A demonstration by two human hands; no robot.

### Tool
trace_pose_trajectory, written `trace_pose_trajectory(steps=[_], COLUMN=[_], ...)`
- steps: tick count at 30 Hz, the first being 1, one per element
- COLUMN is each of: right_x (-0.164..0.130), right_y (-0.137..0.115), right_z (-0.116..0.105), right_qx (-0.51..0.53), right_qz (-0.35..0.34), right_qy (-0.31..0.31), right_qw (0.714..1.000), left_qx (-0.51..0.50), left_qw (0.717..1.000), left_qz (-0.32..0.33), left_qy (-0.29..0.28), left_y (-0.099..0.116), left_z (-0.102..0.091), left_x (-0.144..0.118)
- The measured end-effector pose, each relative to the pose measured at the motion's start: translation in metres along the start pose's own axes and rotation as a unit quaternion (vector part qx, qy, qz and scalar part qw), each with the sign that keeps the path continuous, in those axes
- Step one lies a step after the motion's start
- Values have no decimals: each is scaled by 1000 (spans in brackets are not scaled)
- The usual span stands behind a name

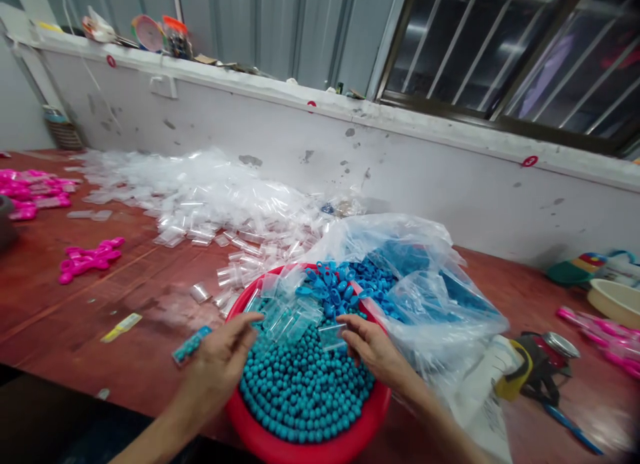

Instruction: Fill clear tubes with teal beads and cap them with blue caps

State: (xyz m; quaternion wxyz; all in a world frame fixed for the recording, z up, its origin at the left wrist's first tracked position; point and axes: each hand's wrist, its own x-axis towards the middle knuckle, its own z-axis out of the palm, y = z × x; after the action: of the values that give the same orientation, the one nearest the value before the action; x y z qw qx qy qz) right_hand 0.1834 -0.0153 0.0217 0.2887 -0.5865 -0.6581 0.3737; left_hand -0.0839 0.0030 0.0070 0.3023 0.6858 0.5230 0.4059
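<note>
A red basin [260, 441] full of teal beads [300, 391] stands at the table's near edge, with small clear bags [283, 314] and blue plastic rings [335, 291] heaped at its far side. My right hand [373, 351] pinches a small clear bag [333, 336] over the beads. My left hand [220, 357] hovers at the basin's left rim, fingers apart, holding nothing that I can see. A small bag filled with teal beads [191, 345] lies on the table just left of that hand.
A big clear sack of blue parts [425, 284] leans on the basin's right. A wide pile of empty clear bags [200, 191] covers the table behind. Pink plastic pieces [90, 257] lie at left, a tape dispenser [540, 367] and a beige bowl [617, 303] at right.
</note>
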Motion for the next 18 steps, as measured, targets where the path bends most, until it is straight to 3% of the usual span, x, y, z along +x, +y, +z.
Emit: trace_pose_trajectory(steps=[3,6,9,11,14,16,18], right_x=[2,0,-8,-14,-21,-20,-17], right_y=[1,4,8,8,3,-2,-6], right_z=[10,24,36,37,28,19,14], right_qx=[153,239,232,155,-58,-198,-313], right_qz=[18,13,40,44,-5,-13,26], right_qy=[-45,-61,-69,-94,-97,-63,-48], right_qw=[987,969,969,982,994,978,948], left_qx=[-76,-191,-242,-182,-16,74,111], left_qw=[988,942,904,921,947,927,889], left_qz=[-32,-95,-208,-219,-135,-88,-99], left_qy=[-128,-257,-284,-266,-291,-356,-434], left_y=[26,35,29,24,22,24,26], left_z=[36,66,82,82,69,61,61], left_x=[-4,-3,-3,-4,-1,7,20])
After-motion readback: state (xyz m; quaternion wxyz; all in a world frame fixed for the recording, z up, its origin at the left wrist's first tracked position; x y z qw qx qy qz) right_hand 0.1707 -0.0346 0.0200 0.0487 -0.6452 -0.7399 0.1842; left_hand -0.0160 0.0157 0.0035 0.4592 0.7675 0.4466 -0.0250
